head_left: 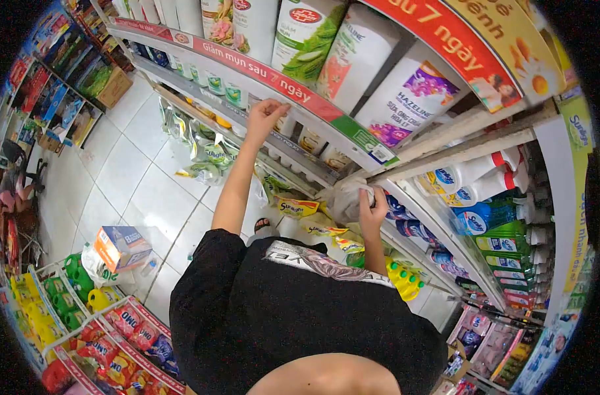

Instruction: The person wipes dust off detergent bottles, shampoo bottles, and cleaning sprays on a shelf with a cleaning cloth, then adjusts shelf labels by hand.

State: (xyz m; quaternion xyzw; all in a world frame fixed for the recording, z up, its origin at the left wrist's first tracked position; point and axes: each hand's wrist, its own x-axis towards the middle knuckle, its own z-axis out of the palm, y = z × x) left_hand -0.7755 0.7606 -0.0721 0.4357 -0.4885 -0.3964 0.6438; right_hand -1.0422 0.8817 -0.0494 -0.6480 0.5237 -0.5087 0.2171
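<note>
My left hand (266,120) reaches to the lower shelf on the left, just under the red price strip (247,69). Its fingers are bent and a little apart, beside a small pale container (286,125) on that shelf; I see no item clearly held. My right hand (374,209) is closed on a crumpled whitish plastic bag (343,203) close to the shelf post. Brown-and-white containers (310,140) stand on the shelf between my hands. Above them, large Hazeline (412,99) and Lifebuoy display packs (306,39) line the upper ledge.
Sunlight bottles (474,222) fill the shelves on the right. Sunlight pouches (297,207) and yellow bottles (404,280) stand low by my feet. A carton (122,249) sits on the tiled floor (142,171) behind me, near racks of Omo packs (132,322).
</note>
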